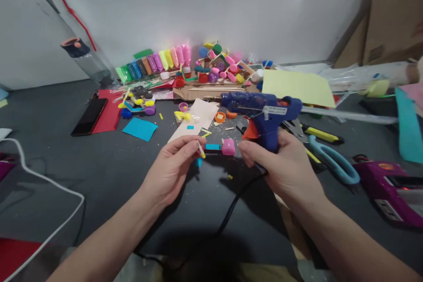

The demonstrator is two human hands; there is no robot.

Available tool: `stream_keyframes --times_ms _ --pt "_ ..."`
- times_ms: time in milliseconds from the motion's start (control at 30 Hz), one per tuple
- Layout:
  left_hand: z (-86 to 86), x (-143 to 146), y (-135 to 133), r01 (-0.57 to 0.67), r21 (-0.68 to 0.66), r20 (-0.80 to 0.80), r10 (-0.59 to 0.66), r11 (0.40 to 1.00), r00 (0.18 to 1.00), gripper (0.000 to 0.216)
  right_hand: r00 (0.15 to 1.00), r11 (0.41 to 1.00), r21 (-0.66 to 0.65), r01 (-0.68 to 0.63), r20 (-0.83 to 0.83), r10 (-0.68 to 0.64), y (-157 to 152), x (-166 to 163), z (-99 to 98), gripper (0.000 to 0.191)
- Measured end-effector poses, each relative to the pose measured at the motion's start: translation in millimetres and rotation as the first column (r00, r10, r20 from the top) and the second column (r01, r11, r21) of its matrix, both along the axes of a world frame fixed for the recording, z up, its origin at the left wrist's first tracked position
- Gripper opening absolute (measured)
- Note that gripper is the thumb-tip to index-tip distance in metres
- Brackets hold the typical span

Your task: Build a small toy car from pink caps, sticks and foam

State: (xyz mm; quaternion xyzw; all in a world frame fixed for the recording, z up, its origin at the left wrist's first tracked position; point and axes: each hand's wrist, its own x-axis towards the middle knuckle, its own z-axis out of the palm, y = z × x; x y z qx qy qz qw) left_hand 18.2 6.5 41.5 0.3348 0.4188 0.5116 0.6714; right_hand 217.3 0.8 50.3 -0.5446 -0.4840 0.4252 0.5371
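Note:
My right hand is wrapped around the handle of a blue hot glue gun with an orange trigger. Its nozzle points left, and a long clear glue stick juts out of its back end. My left hand pinches a small craft piece with a blue strip, a dark bar and a pink block at its right end. A short whitish stick with a yellow tip shows at the left thumb. The fingers hide the left part of the piece.
Behind lie colourful clay packets and a pile of small clay models. To the left are a phone, a blue paper and a water bottle. On the right are scissors, a yellow cutter and a purple device.

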Motion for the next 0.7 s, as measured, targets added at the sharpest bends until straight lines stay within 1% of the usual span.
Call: stream_keyframes --times_ms 67,133,233,300,367,467,600,700 --pt "-1.1 3.9 1.1 0.020 -0.063 0.039 -0.018 0.998 0.999 0.023 0.993 0.993 -0.080 -0.086 -0.086 0.079 2.1 -4.6 -7.3 0.031" --pt "-2.8 7.0 0.4 0.050 -0.103 0.072 -0.043 0.993 0.997 0.023 0.968 0.973 -0.139 -0.182 -0.201 0.152 2.7 -10.2 -12.6 0.032" --pt "-6.0 11.1 -2.4 0.113 -0.145 0.143 -0.092 0.983 0.985 0.019 0.912 0.943 -0.188 -0.274 -0.361 0.193 0.6 -18.1 -18.2 0.030" --pt "-8.2 13.8 -4.7 0.157 -0.159 0.204 -0.123 0.975 0.971 0.017 0.877 0.924 -0.203 -0.323 -0.431 0.211 -1.5 -22.2 -21.1 0.027" --pt "-10.2 16.3 -6.8 0.179 -0.172 0.228 -0.138 0.969 0.964 0.018 0.849 0.908 -0.208 -0.364 -0.476 0.231 -3.1 -25.1 -23.2 0.025" --pt "-11.9 19.4 -9.1 0.151 -0.198 0.215 -0.107 0.969 0.971 0.022 0.818 0.892 -0.213 -0.399 -0.523 0.241 -4.0 -27.6 -25.0 0.025" --pt "-11.0 22.1 -11.1 0.156 -0.205 0.287 -0.093 0.966 0.953 0.020 0.820 0.880 -0.237 -0.413 -0.517 0.245 -3.7 -29.1 -24.3 0.026" --pt "-9.9 23.2 -12.3 0.159 -0.202 0.338 -0.084 0.966 0.937 0.018 0.816 0.858 -0.278 -0.432 -0.525 0.241 -3.5 -30.1 -23.1 0.028"
